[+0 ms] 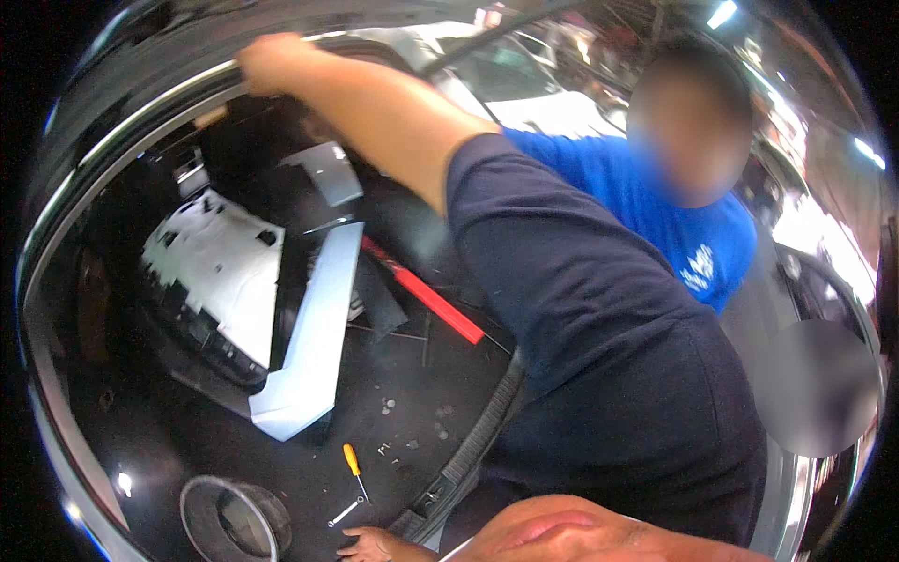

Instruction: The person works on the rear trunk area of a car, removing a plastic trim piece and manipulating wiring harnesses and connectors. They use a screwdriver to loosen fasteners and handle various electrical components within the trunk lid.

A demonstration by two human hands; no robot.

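My right arm, in a dark navy sleeve, stretches across to the far left. At its end my right hand (275,64) is closed at the edge of the curved frame (220,73); its fingers are blurred, and what they grip cannot be made out. Low in the view my left hand (367,545) shows only in part, with its fingers apart and nothing seen in them. Just beyond its fingertips lies a small wrench (346,511) on the dark surface (309,501). Above that wrench is a screwdriver with a yellow handle (351,459).
A dark bucket (190,525) stands at the lower left. Across the middle lie a long pale panel (323,318), a silvery cut panel (229,272), a red bar-shaped tool (438,306) and several small fasteners (386,450). A person in a blue shirt (716,239) is beyond my arm.
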